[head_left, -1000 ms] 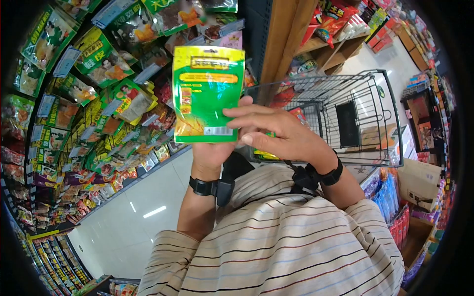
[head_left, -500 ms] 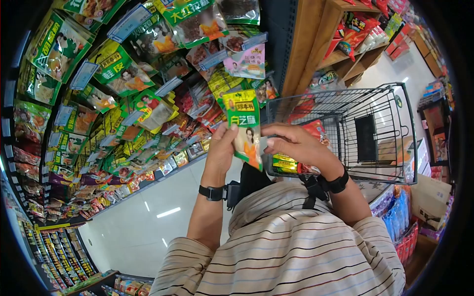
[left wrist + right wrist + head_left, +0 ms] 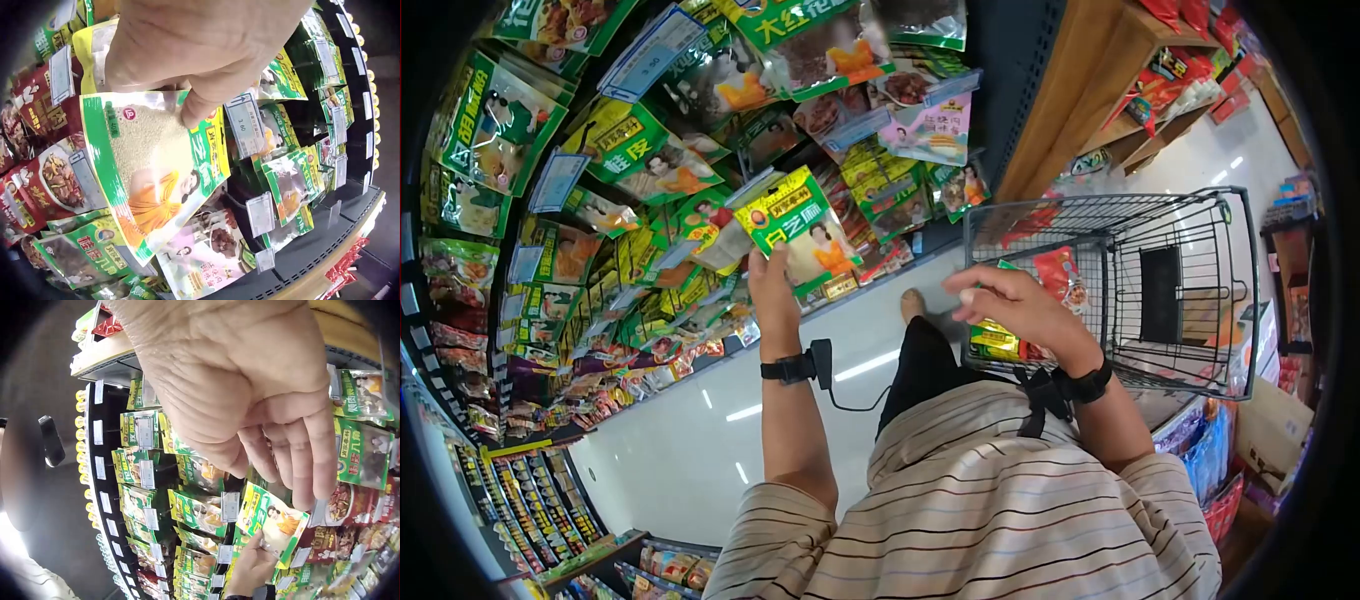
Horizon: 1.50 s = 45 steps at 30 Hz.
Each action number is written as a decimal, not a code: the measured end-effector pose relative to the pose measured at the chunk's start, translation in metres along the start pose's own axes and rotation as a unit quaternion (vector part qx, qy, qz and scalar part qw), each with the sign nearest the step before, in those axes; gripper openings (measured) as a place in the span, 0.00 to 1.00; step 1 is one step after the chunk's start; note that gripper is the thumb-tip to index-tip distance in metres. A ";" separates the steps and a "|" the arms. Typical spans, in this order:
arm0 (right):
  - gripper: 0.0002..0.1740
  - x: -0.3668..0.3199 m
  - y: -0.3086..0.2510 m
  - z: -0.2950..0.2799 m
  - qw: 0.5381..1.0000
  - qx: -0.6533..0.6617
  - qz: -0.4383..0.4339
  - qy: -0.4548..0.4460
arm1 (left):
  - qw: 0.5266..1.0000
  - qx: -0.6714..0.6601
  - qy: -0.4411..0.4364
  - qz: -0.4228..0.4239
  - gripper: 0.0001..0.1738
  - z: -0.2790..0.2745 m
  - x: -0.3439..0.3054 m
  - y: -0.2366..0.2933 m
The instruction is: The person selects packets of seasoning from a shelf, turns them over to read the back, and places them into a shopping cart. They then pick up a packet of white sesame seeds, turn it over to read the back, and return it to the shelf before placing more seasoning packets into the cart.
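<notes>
In the head view my left hand (image 3: 775,303) pinches a green and yellow packet of white sesame seeds (image 3: 803,238), held up before the hanging packets. The left wrist view shows the thumb on the front of the sesame packet (image 3: 147,147), pale seeds visible through its window. My right hand (image 3: 1022,312) holds nothing; its fingers are loosely bent beside the near end of the shopping cart (image 3: 1162,295). In the right wrist view the palm of the right hand (image 3: 231,381) shows, fingers extended, with the held packet (image 3: 274,522) farther off.
Seasoning packets (image 3: 645,150) hang in rows on the left, with price tags (image 3: 653,52) jutting out. A wooden post (image 3: 1055,85) stands at the rack's end. Inside the cart lie a red packet (image 3: 1060,278) and a yellow-green one (image 3: 995,342). A cardboard box (image 3: 1268,425) is at right.
The packet was turned from its back to its front, then carried left toward the rack in my left hand. My right hand has come away from it, over toward the cart.
</notes>
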State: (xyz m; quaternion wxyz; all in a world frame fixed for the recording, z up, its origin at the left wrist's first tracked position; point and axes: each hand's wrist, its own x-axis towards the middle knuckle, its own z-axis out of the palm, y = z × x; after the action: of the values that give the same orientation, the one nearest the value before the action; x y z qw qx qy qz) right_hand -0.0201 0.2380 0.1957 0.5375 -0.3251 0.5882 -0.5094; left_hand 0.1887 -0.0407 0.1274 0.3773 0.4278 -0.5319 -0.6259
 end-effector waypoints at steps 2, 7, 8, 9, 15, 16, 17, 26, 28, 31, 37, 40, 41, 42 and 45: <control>0.18 0.010 0.002 0.000 1.000 0.004 0.010 -0.006 | 1.000 -0.008 -0.002 0.008 0.13 0.002 0.007 0.006; 0.20 0.064 0.009 -0.001 1.000 0.024 0.001 -0.008 | 0.998 -0.051 -0.008 0.029 0.12 0.008 0.022 0.017; 0.20 0.075 0.004 0.001 1.000 0.023 -0.015 -0.007 | 0.996 -0.078 -0.008 0.031 0.12 0.010 0.023 0.018; 0.21 0.088 -0.003 0.005 0.999 0.023 -0.030 -0.007 | 0.996 -0.085 -0.013 0.033 0.12 0.009 0.025 0.017; 0.23 0.159 -0.033 0.033 0.995 0.004 -0.064 -0.073 | 0.994 -0.096 -0.023 0.051 0.12 0.003 0.036 0.019; 0.23 0.169 -0.037 0.038 0.994 -0.001 -0.061 -0.086 | 0.994 -0.098 -0.021 0.053 0.11 0.006 0.037 0.021; 0.24 0.177 -0.041 0.042 0.995 -0.011 -0.047 -0.085 | 0.993 -0.101 -0.021 0.054 0.11 0.008 0.039 0.023; 0.25 0.207 -0.050 0.049 0.997 -0.029 -0.007 -0.075 | 0.995 -0.099 -0.014 0.019 0.10 -0.001 0.058 0.011; 0.25 0.211 -0.041 0.050 0.997 -0.016 -0.016 -0.072 | 0.993 -0.113 -0.009 0.015 0.09 0.003 0.058 0.014; 0.26 0.213 -0.036 0.050 0.998 0.008 -0.029 -0.056 | 0.993 -0.118 0.010 0.005 0.09 0.009 0.059 0.018; 0.25 0.216 -0.028 0.047 0.995 0.002 -0.070 -0.064 | 0.993 -0.117 0.010 0.019 0.11 0.002 0.064 0.008; 0.24 0.214 -0.028 0.046 0.996 0.002 -0.060 -0.072 | 0.993 -0.113 0.022 0.011 0.11 0.004 0.063 0.010; 0.24 0.214 -0.027 0.047 0.996 0.013 -0.061 -0.067 | 0.993 -0.110 0.028 0.007 0.11 0.006 0.062 0.011; 0.24 0.215 -0.026 0.048 0.996 0.023 -0.062 -0.063 | 0.993 -0.112 0.023 0.011 0.11 0.005 0.063 0.010; 0.25 0.214 -0.026 0.047 0.996 0.031 -0.061 -0.058 | 0.994 -0.106 0.011 0.024 0.12 0.006 0.067 0.009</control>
State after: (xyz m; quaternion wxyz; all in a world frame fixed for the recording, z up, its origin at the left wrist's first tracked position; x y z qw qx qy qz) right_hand -0.0241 0.0198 0.1605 0.5482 -0.3730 0.5190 -0.5395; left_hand 0.1594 -0.1018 0.1274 0.4410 0.3799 -0.4687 -0.6645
